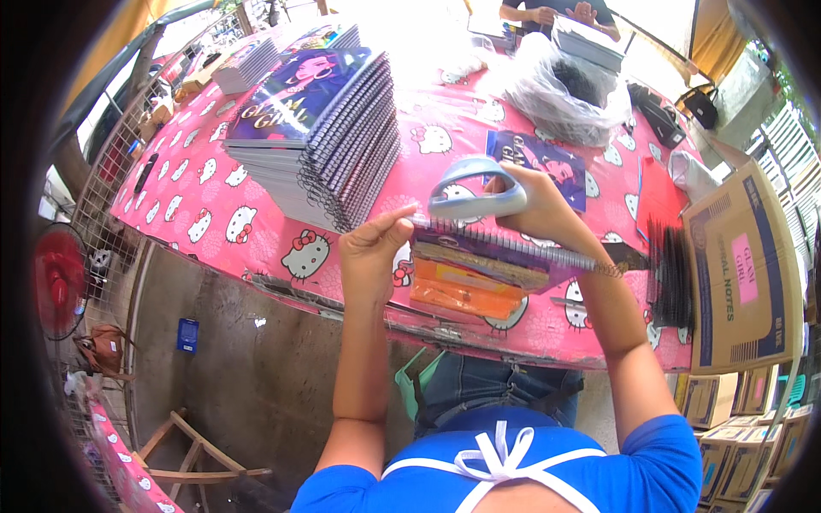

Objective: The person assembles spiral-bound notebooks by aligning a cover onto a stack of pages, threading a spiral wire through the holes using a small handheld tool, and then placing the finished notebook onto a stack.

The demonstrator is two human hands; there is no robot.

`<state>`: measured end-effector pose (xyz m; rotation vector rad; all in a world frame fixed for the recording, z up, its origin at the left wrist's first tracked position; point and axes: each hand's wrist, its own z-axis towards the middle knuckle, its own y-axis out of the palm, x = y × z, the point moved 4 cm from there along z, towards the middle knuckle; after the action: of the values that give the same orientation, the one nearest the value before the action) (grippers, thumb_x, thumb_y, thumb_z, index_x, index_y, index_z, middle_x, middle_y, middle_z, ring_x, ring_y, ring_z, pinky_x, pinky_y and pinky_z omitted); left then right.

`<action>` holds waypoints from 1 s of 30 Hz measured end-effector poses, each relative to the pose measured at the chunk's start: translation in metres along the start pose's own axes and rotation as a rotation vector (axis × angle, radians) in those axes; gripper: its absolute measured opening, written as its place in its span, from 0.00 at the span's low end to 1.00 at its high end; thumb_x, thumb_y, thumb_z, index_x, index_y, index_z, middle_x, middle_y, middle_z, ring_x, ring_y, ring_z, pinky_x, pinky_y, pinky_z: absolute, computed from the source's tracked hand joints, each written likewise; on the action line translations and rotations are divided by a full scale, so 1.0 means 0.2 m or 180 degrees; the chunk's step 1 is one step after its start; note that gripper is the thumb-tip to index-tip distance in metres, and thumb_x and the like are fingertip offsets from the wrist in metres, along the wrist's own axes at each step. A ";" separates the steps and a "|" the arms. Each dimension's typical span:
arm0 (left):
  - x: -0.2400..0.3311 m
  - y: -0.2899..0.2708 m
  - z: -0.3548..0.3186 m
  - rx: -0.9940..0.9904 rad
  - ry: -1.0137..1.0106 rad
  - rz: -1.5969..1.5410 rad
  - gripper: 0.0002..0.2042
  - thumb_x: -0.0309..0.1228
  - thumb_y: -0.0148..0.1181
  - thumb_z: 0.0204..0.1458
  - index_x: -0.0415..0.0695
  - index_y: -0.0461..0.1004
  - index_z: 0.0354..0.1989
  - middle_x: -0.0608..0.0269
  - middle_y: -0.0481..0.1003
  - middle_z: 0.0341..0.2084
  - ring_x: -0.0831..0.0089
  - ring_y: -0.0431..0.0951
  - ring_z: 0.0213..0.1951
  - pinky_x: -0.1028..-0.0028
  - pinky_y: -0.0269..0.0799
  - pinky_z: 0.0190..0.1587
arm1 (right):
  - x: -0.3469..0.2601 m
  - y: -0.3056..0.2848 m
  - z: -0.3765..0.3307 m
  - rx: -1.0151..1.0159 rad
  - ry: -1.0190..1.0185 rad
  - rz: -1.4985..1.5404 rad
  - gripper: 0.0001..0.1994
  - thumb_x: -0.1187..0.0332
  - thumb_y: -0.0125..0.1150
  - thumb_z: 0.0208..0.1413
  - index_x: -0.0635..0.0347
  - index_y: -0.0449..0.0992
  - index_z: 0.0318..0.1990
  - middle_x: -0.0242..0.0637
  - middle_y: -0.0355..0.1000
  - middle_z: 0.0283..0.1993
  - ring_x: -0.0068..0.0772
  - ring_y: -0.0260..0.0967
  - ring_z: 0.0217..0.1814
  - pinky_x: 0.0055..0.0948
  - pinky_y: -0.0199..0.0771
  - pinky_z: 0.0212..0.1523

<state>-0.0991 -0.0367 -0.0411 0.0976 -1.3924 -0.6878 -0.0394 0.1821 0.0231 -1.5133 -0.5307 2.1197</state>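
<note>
Holding coiled spine [513,244] — left hand [374,244], smooth looped handle [479,206] — right hand [540,203]

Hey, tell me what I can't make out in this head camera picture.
All in the head view:
Part of the blue-grey tool: hidden by the right hand holding it.
Left tip of the coil: covered by the left hand pinching it.
What the dark thing is: blurred by the plastic bag.
The co-worker's head: cut off by the top edge.
</note>
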 end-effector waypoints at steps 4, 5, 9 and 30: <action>0.02 0.04 0.02 -0.0030 0.0051 -0.0134 0.12 0.21 0.66 0.47 0.36 0.79 0.41 0.63 0.79 0.30 0.81 0.75 0.32 0.82 0.71 0.38 | 0.15 -0.01 -0.05 0.0053 0.0295 0.0187 0.17 0.82 0.63 0.37 0.63 0.74 0.40 0.29 0.72 0.33 0.19 0.68 0.37 0.22 0.70 0.39; 0.02 0.03 0.01 -0.0041 0.0047 -0.0124 0.12 0.20 0.65 0.47 0.36 0.78 0.42 0.63 0.79 0.31 0.81 0.75 0.33 0.82 0.71 0.38 | 0.10 0.00 -0.07 0.0107 0.0583 0.0791 0.22 0.83 0.63 0.37 0.63 0.74 0.45 0.29 0.73 0.35 0.19 0.69 0.39 0.23 0.71 0.40; 0.03 0.05 0.02 -0.0475 0.0100 -0.0060 0.17 0.16 0.62 0.47 0.34 0.74 0.48 0.63 0.77 0.35 0.81 0.75 0.37 0.82 0.71 0.39 | 0.09 0.05 -0.03 -0.0221 0.0248 0.1116 0.24 0.82 0.63 0.37 0.65 0.73 0.48 0.34 0.76 0.39 0.21 0.71 0.42 0.25 0.73 0.41; -0.03 0.30 -0.13 -0.0455 0.0805 0.0164 0.19 0.16 0.62 0.48 0.37 0.70 0.51 0.60 0.74 0.40 0.73 0.74 0.45 0.75 0.70 0.49 | -0.43 0.07 -0.16 0.0477 0.0065 -0.1261 0.07 0.74 0.62 0.46 0.64 0.74 0.34 0.45 0.70 0.34 0.49 0.68 0.41 0.41 0.68 0.43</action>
<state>-0.0525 0.0059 -0.0239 0.0341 -1.0970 -0.7045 0.0122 0.1214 0.0719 -1.2288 -0.5944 1.7937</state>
